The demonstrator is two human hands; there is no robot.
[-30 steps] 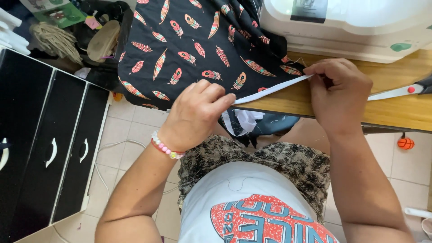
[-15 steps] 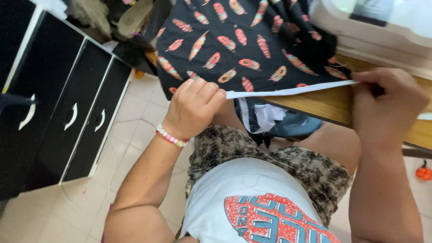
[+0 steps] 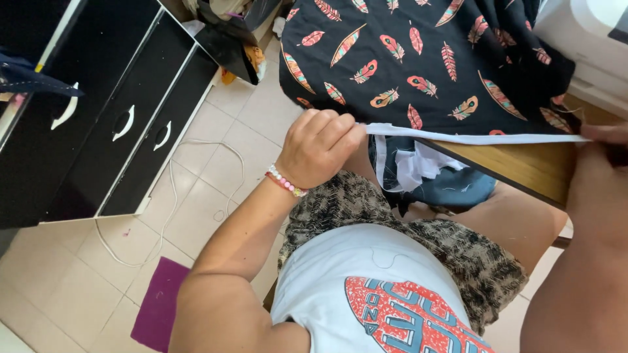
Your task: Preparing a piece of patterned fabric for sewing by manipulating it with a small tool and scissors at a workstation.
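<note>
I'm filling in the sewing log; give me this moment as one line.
left hand: pinches white strip | right hand: holds strip's other end | strip: taut along feather fabric edge | fabric: over wooden table

table: wooden, edge showing at right | on table: black feather-print fabric draped over its edge, white sewing machine at far right | floor: pale tiles | on floor: white cord looping, purple cloth piece, black drawer unit

Black fabric with orange-pink feathers, white band, black drawers at 9 o'clock, purple mat.
</note>
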